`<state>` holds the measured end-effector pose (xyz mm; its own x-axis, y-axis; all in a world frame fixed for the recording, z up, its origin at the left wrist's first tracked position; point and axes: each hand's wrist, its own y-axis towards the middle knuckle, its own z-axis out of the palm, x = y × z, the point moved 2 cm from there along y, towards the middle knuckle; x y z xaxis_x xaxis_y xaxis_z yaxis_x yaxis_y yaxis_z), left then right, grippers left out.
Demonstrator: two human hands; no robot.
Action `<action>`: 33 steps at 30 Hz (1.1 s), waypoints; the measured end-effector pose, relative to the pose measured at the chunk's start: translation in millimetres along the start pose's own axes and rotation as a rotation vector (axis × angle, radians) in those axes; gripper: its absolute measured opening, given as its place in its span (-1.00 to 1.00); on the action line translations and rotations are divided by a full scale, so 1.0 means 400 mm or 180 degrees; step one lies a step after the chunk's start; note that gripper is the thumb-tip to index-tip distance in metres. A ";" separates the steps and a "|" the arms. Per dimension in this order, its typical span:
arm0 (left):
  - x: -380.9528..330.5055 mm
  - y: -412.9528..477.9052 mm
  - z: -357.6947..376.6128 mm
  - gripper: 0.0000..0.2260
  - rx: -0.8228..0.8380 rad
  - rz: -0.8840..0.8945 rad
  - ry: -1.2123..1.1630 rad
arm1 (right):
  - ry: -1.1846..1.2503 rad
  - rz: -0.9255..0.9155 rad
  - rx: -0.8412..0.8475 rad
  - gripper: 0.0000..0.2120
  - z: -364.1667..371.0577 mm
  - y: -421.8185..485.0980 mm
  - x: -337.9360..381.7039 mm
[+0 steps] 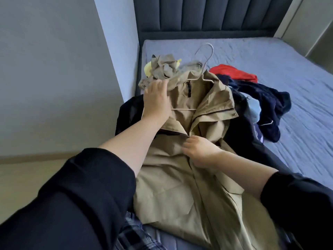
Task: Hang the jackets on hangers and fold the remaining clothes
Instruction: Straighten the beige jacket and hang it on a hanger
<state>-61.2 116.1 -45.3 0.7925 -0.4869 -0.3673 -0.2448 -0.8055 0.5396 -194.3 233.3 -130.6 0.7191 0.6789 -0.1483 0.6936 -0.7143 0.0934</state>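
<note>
A khaki jacket [180, 186] lies spread on the bed [270, 56] in front of me. A thin pale wire hanger [207, 56] sits inside its collar, with the hook pointing toward the headboard. My left hand [156, 100] rests on the jacket's left shoulder, its fingers bent over the fabric near the hood. My right hand [200, 152] pinches the front zipper edge at mid-chest. A black garment [129, 112] lies under the khaki jacket at its left. Right of it is a heap of dark navy clothes [266, 103] with a red piece [234, 72].
A grey-green garment [165, 67] and something yellow [148, 69] lie bunched beyond the hood. The dark padded headboard [216, 15] stands at the far end. A grey wall [54, 69] runs along the bed's left side. Plaid fabric [133, 235] shows at the near edge.
</note>
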 end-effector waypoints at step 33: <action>0.056 -0.559 0.390 0.03 0.2833 -0.0482 0.0656 | 0.3704 0.4342 0.0373 -0.73 0.283 -0.114 -0.033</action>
<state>-76.0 232.7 -292.5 0.9139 -0.3542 -0.1984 -0.4017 -0.8597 -0.3154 -240.2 237.5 -244.1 0.4158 -0.6170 0.6682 -0.3224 -0.7870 -0.5260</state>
